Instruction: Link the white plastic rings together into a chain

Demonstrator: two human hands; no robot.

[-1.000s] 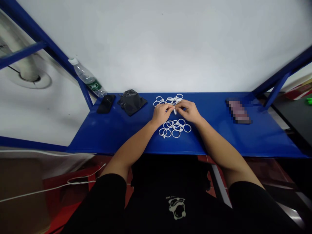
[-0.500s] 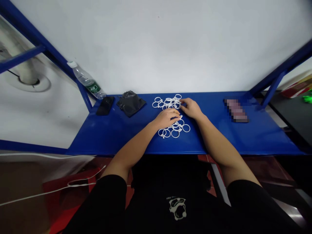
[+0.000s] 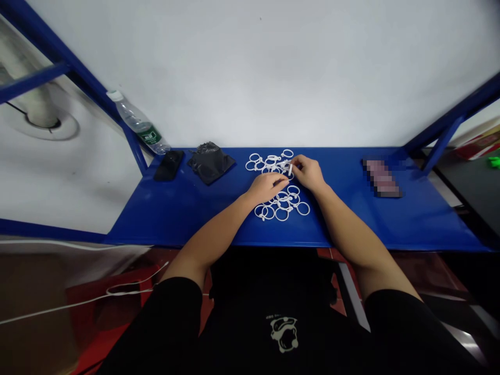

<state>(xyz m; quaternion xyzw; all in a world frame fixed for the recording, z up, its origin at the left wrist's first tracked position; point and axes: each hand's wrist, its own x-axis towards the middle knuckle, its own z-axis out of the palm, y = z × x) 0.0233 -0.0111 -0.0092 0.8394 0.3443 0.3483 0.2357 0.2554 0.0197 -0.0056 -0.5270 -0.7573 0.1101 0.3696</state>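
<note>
Two groups of white plastic curtain rings with small eyelets lie on the blue tabletop. The far rings are partly hidden by my hands, and the near rings overlap just below my left hand. My right hand is closed, thumb and fingertips pinching a white curtain ring seen nearly edge-on at the far group's right side. My left hand hovers between the groups, its thumb a little apart from the fingers. Its fingertips are close to the ring in my right hand; whether they touch it is unclear.
On the left are a crumpled black plastic bag, a dark phone and a clear bottle leaning by the blue frame. A blurred pinkish object lies at right. The white wall rises behind the table.
My left hand has moved slightly up and away from the near group, where another ring now shows. A ring now stands edge-on at my right fingertips.
</note>
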